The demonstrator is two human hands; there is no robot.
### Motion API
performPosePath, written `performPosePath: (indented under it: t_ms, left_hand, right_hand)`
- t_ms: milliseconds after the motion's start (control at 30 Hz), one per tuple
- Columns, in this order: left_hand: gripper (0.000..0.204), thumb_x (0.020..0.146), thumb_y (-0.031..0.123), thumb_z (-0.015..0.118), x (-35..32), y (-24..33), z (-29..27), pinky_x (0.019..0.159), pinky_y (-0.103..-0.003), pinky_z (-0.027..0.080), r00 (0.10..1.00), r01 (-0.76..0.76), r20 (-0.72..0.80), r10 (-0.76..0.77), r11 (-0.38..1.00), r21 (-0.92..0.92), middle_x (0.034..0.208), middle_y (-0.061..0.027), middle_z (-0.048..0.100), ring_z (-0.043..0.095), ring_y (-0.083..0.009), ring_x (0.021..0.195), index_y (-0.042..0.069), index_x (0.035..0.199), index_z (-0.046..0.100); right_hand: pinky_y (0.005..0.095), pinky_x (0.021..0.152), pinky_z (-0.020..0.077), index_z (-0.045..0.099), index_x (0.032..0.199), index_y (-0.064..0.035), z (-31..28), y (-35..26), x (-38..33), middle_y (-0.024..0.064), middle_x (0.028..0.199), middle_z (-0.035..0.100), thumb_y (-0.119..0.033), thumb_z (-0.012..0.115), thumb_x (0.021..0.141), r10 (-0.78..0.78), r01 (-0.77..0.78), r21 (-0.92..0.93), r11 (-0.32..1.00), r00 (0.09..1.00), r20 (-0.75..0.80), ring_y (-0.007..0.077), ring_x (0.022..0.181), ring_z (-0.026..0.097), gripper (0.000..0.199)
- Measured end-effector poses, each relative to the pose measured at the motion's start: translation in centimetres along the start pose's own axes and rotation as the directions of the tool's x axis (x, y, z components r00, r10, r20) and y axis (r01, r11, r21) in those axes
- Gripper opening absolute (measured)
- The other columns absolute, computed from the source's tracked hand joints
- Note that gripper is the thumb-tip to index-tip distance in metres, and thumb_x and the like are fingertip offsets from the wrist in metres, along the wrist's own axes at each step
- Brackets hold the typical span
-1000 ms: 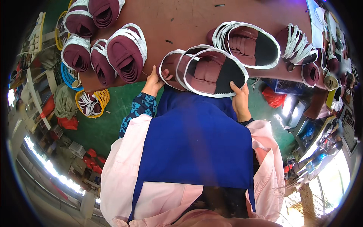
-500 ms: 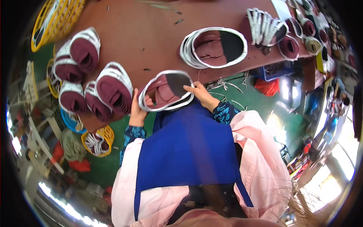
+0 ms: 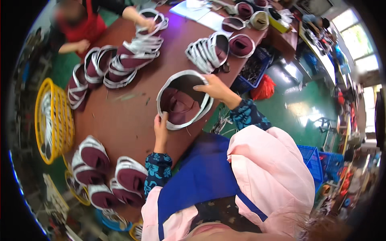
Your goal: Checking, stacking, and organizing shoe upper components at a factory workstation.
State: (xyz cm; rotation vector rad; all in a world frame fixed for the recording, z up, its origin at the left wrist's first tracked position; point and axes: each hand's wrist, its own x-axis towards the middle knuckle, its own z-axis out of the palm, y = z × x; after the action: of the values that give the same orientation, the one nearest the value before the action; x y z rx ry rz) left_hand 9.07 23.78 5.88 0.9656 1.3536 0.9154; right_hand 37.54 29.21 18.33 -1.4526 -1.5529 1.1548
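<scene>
In my two hands is a maroon shoe upper [image 3: 185,114] with a white rim and dark lining, its opening facing up. My left hand [image 3: 161,130] is closed on the near left of the rim. On the far right side my right hand [image 3: 219,89] grips the edge, thumb inside. More than one white edge shows at the right, so other uppers may lie under it; I cannot tell. Just beyond, a nested stack of uppers [image 3: 209,52] lies beside a single maroon upper [image 3: 241,45].
Several uppers [image 3: 94,154] sit at the table's near left, and a long row [image 3: 128,62] lies farther off. There a co-worker in a red apron [image 3: 85,34] has a hand on an upper. A yellow basket [image 3: 70,124] stands left; a blue crate [image 3: 257,72] and red bag [image 3: 263,87] are right.
My view has swung, bringing the co-worker in. My hands have carried the upper away from my lap over the table; the separate stack near it no longer shows apart from it.
</scene>
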Motion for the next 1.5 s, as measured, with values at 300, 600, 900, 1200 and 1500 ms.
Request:
performPosePath:
  t_ms: [300,600,900,1200,1500]
  left_hand:
    - [0.095,0.065,0.031,0.087,6.3,-1.4,4.9,0.107,-0.049,0.037,0.965,0.135,-0.243,0.102,0.601,0.788,0.132,-0.0266,0.047,0.041,-0.044,0.128,0.011,0.142,0.036]
    - [0.068,0.078,0.018,0.073,4.4,-0.2,3.1,0.094,-0.05,0.048,0.923,0.339,-0.384,-0.041,0.561,0.755,0.12,-0.0193,0.064,0.059,-0.0419,0.114,0.024,0.141,0.047]
    - [0.081,0.076,0.0,0.071,-1.9,-11.5,-2.6,0.111,-0.042,0.035,0.725,0.329,-0.682,0.1,0.819,0.47,0.139,-0.0241,0.047,0.049,-0.0369,0.128,0.001,0.147,0.032]
    - [0.045,0.09,0.002,0.062,7.2,8.2,11.8,0.105,-0.037,0.042,0.583,0.134,-0.801,0.134,0.957,0.257,0.13,-0.0158,0.058,0.056,-0.0266,0.12,-0.005,0.133,0.052]
    - [0.047,0.106,0.032,0.045,17.6,19.9,22.3,0.11,-0.043,0.041,0.951,-0.156,-0.308,0.018,0.889,-0.43,0.139,-0.0111,0.056,0.053,-0.0269,0.128,0.002,0.143,0.045]
  right_hand:
    - [0.0477,0.086,0.0521,0.068,0.102,-0.0022,3.0,9.1,5.2,0.0248,0.101,0.069,-0.045,0.072,0.081,0.094,-0.115,-0.225,0.967,0.99,-0.103,0.0422,0.097,0.066,0.048]
    - [0.0465,0.074,0.0524,0.069,0.09,-0.0065,-18.7,13.7,19.4,0.0204,0.087,0.068,-0.025,0.06,0.092,-0.228,-0.007,-0.407,0.914,0.82,-0.525,0.0398,0.084,0.066,0.02]
    - [0.051,0.086,0.0439,0.064,0.104,-0.0067,-31.8,29.2,39.2,0.0146,0.104,0.068,-0.051,0.078,0.073,-0.06,-0.426,-0.794,0.434,0.866,-0.497,0.0323,0.103,0.061,0.056]
    - [0.0311,0.08,0.0472,0.062,0.11,0.0003,-30.9,14.1,35.6,0.0048,0.098,0.064,-0.014,0.057,0.085,0.064,0.083,0.693,0.716,0.981,-0.184,0.014,0.091,0.059,0.029]
    - [0.0423,0.093,0.0469,0.057,0.121,0.007,-18.9,10.2,25.3,0.02,0.11,0.065,-0.024,0.051,0.067,0.019,-0.541,0.837,-0.083,0.839,0.544,0.0354,0.102,0.06,0.062]
